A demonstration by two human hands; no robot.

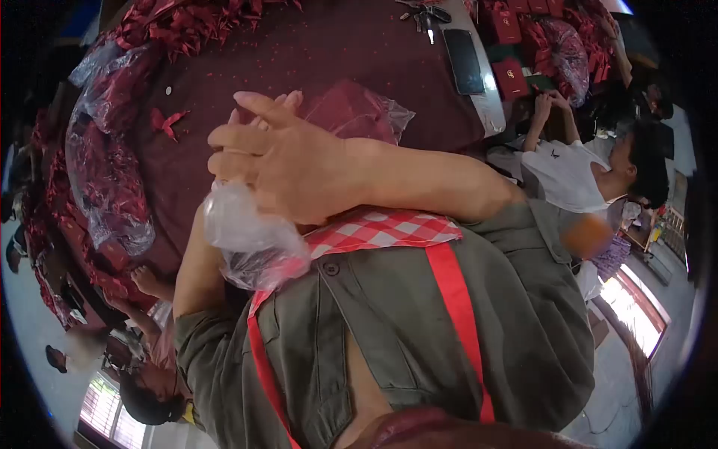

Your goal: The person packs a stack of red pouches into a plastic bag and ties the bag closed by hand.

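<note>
My right hand [273, 161] lies across my left hand, its fingers bent and pointing left, closed over or interlaced with the left fingers. Only some fingertips of my left hand [294, 99] show past it; the rest is covered. A crumpled clear plastic bag [254, 232] bunches right beneath the right hand, in front of my left wrist. Whether either hand grips the bag is hidden. Just beyond my hands, a clear bag with dark red contents [348, 112] rests on the dark red tabletop [247, 63].
Large clear bags of red pieces [112, 165] line the left side, and a red heap [179, 26] lies at the far edge. A phone [464, 61] and keys [425, 11] sit at the right. Red boxes [512, 78] stand beyond. Other people work at both sides.
</note>
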